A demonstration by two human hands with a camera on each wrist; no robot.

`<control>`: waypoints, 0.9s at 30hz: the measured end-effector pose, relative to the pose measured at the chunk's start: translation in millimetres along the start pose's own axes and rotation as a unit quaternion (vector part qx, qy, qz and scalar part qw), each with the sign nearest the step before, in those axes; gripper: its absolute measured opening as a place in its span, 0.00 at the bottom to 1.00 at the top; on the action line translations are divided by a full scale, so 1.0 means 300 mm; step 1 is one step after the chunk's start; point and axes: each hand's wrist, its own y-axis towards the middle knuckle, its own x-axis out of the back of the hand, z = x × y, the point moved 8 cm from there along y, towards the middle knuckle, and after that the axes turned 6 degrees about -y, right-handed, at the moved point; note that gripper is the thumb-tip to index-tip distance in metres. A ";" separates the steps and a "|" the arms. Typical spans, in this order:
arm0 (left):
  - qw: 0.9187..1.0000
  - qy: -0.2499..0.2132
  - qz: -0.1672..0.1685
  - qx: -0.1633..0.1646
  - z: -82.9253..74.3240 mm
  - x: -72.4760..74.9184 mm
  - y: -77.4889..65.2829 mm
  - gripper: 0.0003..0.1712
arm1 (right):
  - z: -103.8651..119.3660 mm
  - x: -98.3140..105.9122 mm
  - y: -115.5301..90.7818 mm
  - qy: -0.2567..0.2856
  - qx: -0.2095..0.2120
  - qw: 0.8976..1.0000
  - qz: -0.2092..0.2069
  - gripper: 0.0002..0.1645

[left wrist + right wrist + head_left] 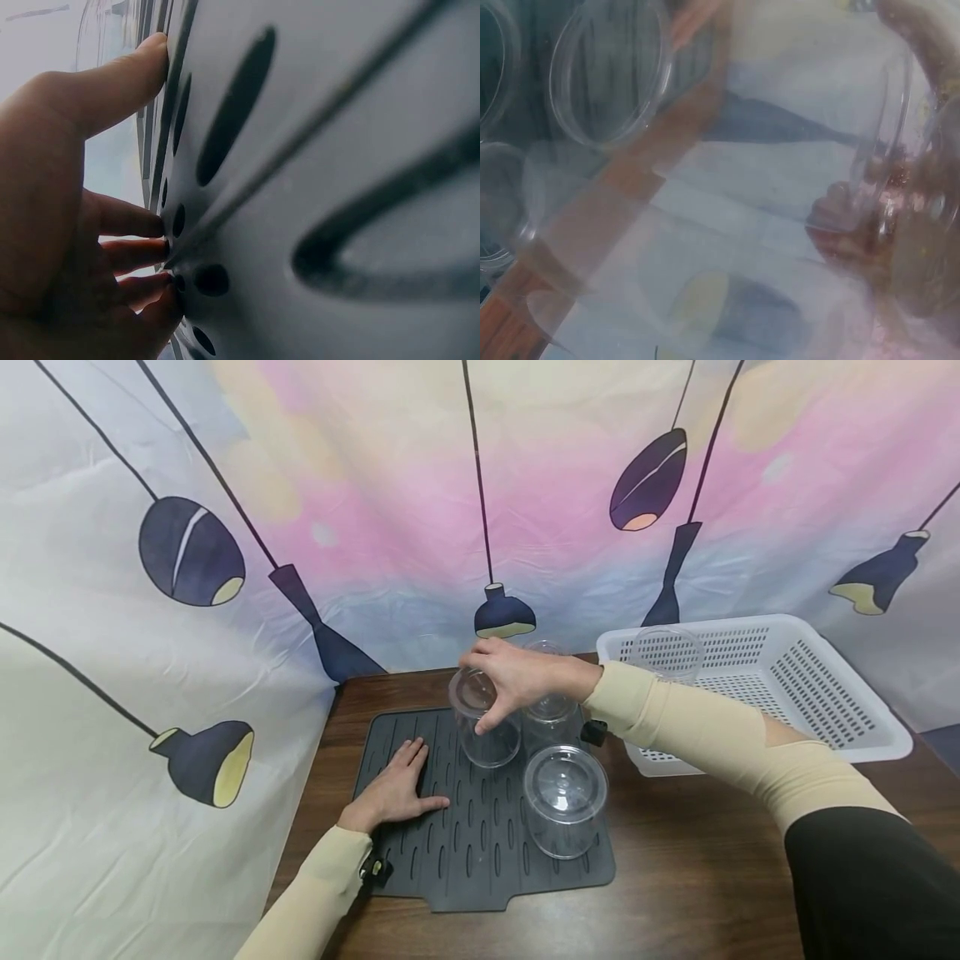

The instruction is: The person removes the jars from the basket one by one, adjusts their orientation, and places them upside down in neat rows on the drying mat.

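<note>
My right hand (517,677) grips a clear lidded jar (491,745) from above, with fingers and thumb spread around its top. The jar is upright over the dark grey ridged mat (468,860); whether its base touches the mat I cannot tell. In the right wrist view its see-through wall blurs the scene, and the right fingers (836,221) show at the right. My left hand (393,787) rests on the mat's left part, fingers straight and thumb apart. A second clear jar (564,831) stands at the mat's front right, and a third (551,708) behind it, partly hidden by my right hand.
A white perforated plastic basket (892,739) stands right of the mat on the brown wooden table (675,885). A clear round container (666,653) is at the basket's left end, partly hidden by my right sleeve. A cloth with printed lamps (405,527) hangs behind the table.
</note>
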 end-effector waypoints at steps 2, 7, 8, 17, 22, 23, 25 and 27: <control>1.000 0.000 0.001 0.002 0.000 0.001 0.000 0.62 | 0.001 0.000 -0.001 -0.002 0.002 1.000 0.001 0.59; 1.000 -0.003 0.003 0.000 -0.004 0.001 0.000 0.62 | 0.007 -0.006 -0.001 -0.011 0.008 1.000 0.010 0.59; 1.000 -0.003 0.003 -0.001 -0.004 0.001 0.000 0.62 | 0.007 -0.008 0.000 -0.014 0.009 1.000 0.012 0.59; 1.000 -0.006 0.002 -0.001 -0.002 0.004 0.003 0.62 | 0.008 -0.013 0.002 -0.046 0.006 0.999 0.017 0.60; 1.000 -0.006 0.004 0.001 -0.005 0.004 0.005 0.62 | 0.015 -0.014 0.003 -0.067 0.005 0.998 0.021 0.58; 1.000 -0.006 0.004 0.000 -0.007 0.004 0.005 0.62 | 0.017 -0.015 0.004 -0.070 0.006 0.997 0.022 0.58; 1.000 -0.005 0.004 0.000 -0.008 0.005 0.004 0.62 | 0.021 -0.015 0.006 -0.073 0.007 0.997 0.024 0.57; 1.000 -0.006 0.005 -0.001 -0.009 0.005 0.003 0.62 | 0.024 -0.017 0.008 -0.077 0.006 0.997 0.027 0.56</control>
